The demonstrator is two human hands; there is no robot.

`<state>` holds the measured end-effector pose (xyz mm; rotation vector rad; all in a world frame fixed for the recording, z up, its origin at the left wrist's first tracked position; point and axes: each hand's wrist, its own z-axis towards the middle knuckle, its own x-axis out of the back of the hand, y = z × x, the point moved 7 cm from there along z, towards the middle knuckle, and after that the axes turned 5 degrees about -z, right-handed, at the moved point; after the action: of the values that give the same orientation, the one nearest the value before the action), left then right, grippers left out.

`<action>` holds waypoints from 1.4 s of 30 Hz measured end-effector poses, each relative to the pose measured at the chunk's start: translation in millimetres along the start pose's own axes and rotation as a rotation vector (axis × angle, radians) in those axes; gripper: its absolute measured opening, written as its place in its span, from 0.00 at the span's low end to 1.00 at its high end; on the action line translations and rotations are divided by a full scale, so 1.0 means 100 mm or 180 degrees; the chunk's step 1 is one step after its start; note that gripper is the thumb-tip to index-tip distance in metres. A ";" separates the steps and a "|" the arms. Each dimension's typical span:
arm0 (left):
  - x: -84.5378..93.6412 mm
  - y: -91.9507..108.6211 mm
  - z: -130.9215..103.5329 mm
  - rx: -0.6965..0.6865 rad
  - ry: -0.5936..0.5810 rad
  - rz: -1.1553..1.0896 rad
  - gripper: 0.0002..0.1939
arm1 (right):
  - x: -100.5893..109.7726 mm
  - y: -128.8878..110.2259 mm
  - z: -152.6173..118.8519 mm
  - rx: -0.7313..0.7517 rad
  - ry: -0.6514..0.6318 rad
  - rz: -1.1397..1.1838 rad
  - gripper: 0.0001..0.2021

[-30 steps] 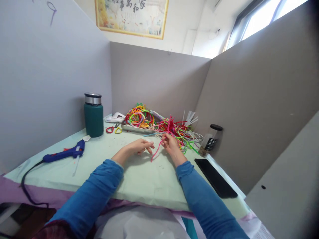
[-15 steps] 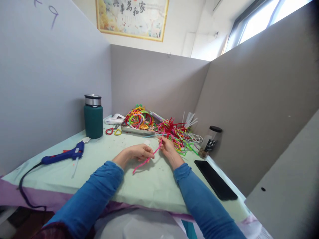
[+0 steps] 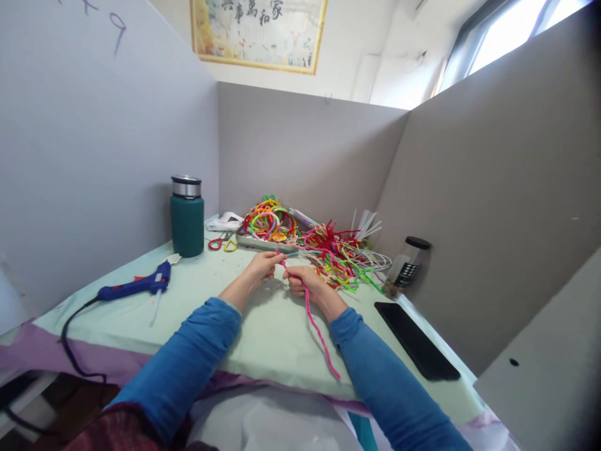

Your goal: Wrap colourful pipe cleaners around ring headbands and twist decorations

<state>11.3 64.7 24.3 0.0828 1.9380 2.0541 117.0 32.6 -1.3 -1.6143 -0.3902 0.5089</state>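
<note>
The left hand [image 3: 263,265] is nearly closed, fingertips pinched on one end of a pink strand [image 3: 320,335]. Just beside it, the right hand [image 3: 307,282] is curled into a loose fist around the same strand, whose long tail hangs from it towards the near edge of the table [image 3: 267,351], between the forearms. Beyond the hands lie a tray [image 3: 265,244] of coloured loops and a tangle of strands [image 3: 340,250].

On the wall, a gold-framed poster [image 3: 260,37] carries large dark characters, among them 事, 萬, 和 and 家. A handwritten 9 [image 3: 119,31] marks the left partition [image 3: 103,138]. The jar [image 3: 408,266] at right is tilted; its black label has white writing too small to read.
</note>
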 end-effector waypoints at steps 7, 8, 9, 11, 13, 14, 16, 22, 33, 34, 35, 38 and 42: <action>0.09 -0.01 -0.01 0.0144 0.0368 -0.0232 0.16 | 0.03 0.03 -0.02 -0.0233 -0.0114 0.0127 0.10; 0.10 -0.01 0.00 0.0164 0.0396 -0.0259 0.16 | 0.04 0.02 -0.03 -0.0223 -0.0121 0.0137 0.10; 0.11 -0.01 0.00 0.0192 0.0378 -0.0301 0.15 | 0.05 0.02 -0.03 -0.0209 -0.0137 0.0139 0.10; 0.08 -0.02 0.02 0.0322 0.0165 -0.0452 0.14 | 0.06 0.01 -0.05 -0.0186 -0.0233 0.0130 0.10; 0.02 -0.04 0.02 0.0486 -0.0165 -0.0642 0.13 | 0.06 -0.01 -0.07 -0.0157 -0.0390 0.0135 0.10; 0.00 -0.03 0.02 0.0520 -0.0308 -0.0722 0.12 | 0.06 -0.02 -0.07 -0.0146 -0.0472 0.0154 0.10; -0.02 -0.01 0.02 0.0448 -0.0445 -0.0814 0.12 | 0.06 -0.02 -0.08 -0.0132 -0.0560 0.0218 0.10; 0.01 -0.04 0.01 0.0174 -0.0190 -0.0490 0.18 | 0.11 0.04 -0.01 -0.0199 -0.0342 0.0373 0.09; 0.17 0.04 0.04 -0.0050 0.0392 -0.0795 0.18 | 0.07 -0.01 -0.02 0.0259 -0.0005 -0.0139 0.16; 0.19 0.05 0.05 -0.0062 0.0453 -0.0836 0.17 | 0.07 -0.01 -0.03 0.0267 0.0034 -0.0247 0.16; 0.21 0.05 0.05 -0.0083 0.0519 -0.0847 0.17 | 0.07 -0.01 -0.03 0.0269 0.0066 -0.0346 0.16; 0.26 0.08 0.05 -0.0269 0.0811 -0.0712 0.16 | 0.00 -0.04 -0.04 0.0311 0.0044 -0.0545 0.15; 0.32 0.10 0.03 -0.0476 0.1222 -0.0584 0.14 | -0.12 -0.08 -0.03 0.0347 -0.0145 -0.0557 0.16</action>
<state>-19.9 76.2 28.6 -0.5394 1.8997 2.2012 108.4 24.4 7.8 -1.4505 -0.5241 0.4270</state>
